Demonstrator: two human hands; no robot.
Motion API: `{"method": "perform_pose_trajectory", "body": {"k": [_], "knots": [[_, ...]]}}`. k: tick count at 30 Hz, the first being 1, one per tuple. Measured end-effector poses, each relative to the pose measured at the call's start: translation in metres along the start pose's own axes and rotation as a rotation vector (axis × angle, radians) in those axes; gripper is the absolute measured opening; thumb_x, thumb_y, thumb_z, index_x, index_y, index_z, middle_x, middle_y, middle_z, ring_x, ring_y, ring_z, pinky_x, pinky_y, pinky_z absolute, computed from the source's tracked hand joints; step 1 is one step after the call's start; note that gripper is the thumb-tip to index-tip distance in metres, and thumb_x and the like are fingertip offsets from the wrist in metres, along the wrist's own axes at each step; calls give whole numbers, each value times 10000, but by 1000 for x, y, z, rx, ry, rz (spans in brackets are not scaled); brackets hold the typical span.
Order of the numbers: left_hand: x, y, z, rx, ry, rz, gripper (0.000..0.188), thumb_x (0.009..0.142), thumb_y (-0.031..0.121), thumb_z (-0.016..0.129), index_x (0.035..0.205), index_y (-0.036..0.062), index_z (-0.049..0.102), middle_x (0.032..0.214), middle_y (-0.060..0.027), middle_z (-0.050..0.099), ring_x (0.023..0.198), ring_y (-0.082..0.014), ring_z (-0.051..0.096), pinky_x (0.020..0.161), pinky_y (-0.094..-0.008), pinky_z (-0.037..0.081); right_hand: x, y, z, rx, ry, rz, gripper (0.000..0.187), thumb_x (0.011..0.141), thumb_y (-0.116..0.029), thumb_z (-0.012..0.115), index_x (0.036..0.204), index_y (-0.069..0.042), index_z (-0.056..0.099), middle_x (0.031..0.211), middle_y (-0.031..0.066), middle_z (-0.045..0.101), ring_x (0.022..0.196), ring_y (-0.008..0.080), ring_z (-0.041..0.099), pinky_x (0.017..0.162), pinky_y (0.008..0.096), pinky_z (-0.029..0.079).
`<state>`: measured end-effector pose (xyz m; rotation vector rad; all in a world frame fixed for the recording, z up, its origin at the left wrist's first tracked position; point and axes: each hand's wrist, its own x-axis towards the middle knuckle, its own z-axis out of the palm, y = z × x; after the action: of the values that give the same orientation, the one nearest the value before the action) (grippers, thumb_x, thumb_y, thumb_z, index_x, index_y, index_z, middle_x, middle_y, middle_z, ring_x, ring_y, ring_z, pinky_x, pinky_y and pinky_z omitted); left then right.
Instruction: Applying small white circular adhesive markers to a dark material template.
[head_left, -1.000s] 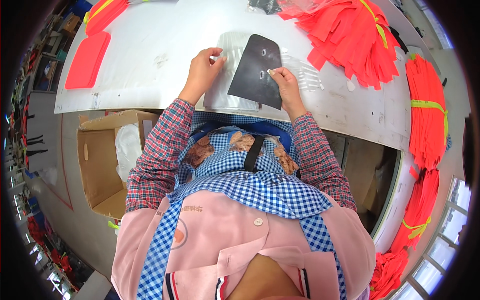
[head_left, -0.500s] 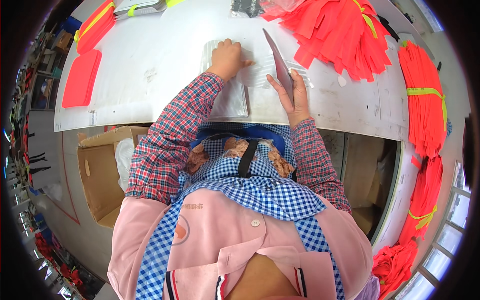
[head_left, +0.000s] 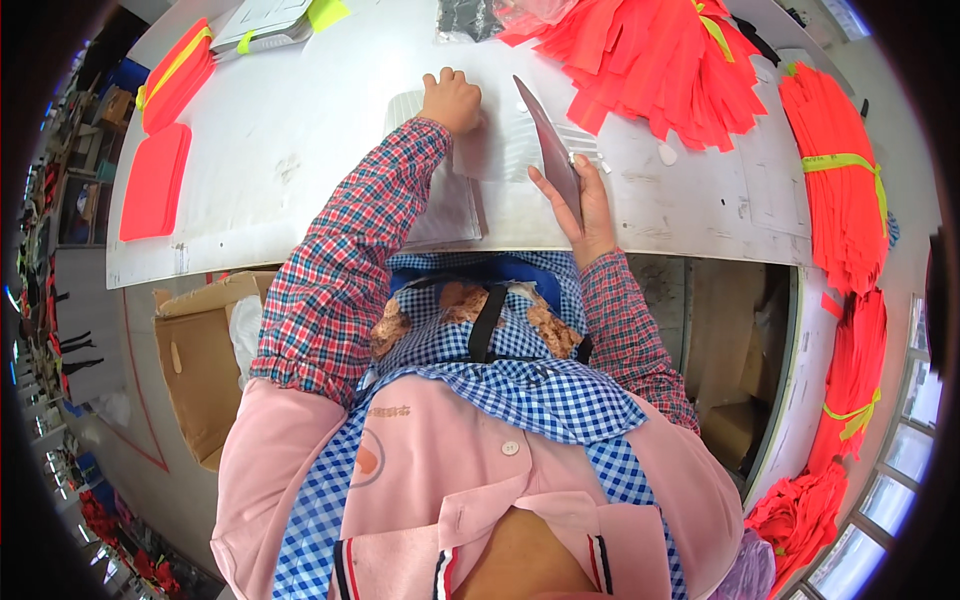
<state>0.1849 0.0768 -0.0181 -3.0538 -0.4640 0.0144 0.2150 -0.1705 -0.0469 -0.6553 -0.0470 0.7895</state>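
My left hand [head_left: 453, 100] has its fingers curled at the far part of a stack of clear, faintly striped plastic sheets [head_left: 448, 212] and seems to grip the top film. Its fingertips are partly hidden, and my left forearm covers part of the stack. To the right, my right hand [head_left: 592, 205] holds a thin, dark grey flat panel [head_left: 552, 145] between thumb and fingers. The panel stands tilted, nearly edge-on to me. White-striped film [head_left: 580, 142] shows on the table behind it.
Red flat pieces [head_left: 157, 180] lie on the white table [head_left: 270, 215] at left, with a strapped red bundle [head_left: 180, 75] behind. Tied red strips [head_left: 665, 70] spread at back right; more red bundles [head_left: 845, 195] hang along the right edge. A cardboard box [head_left: 205, 350] stands below left.
My left hand has moved slightly farther away, and its fingers have curled in more. The panel in my right hand has shifted slightly nearer. The whole view has also shifted a little.
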Motion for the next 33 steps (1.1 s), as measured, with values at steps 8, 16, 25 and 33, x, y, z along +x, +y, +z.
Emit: {"method": "perform_pose_trajectory", "body": {"k": [8, 16, 25, 33], "knots": [[24, -19, 6, -248, -302, 7, 327, 748, 364, 764, 987, 145, 724, 1074, -73, 668, 1187, -294, 486, 974, -587, 288, -4, 0, -7, 7, -4, -1, 120, 920, -154, 602, 977, -53, 573, 1026, 91, 643, 991, 207, 609, 991, 520, 478], [-11, -44, -21, -669, 154, -52, 252, 785, 207, 661, 993, 66, 683, 890, -157, 693, 852, -300, 665, 754, -358, 516, -10, -9, 9, -17, -33, -22, 98, 916, -165, 611, 931, -68, 608, 973, 55, 657, 967, 175, 617, 1001, 533, 465], [-174, -72, 2, -1278, 167, -698, 254, 861, 226, 653, 935, -17, 661, 779, -41, 659, 623, -124, 613, 482, -260, 493, 4, 10, 39, -359, -117, -8, 86, 923, -151, 603, 899, -70, 590, 863, -1, 630, 755, 68, 593, 689, 206, 485], [-203, -52, 37, -1037, 274, -739, 334, 837, 315, 659, 907, -11, 661, 823, -142, 688, 774, -237, 651, 751, -351, 504, 26, 58, 57, -667, -273, 3, 80, 907, -132, 638, 902, -61, 601, 825, -21, 607, 759, 42, 547, 681, 194, 450]]}}
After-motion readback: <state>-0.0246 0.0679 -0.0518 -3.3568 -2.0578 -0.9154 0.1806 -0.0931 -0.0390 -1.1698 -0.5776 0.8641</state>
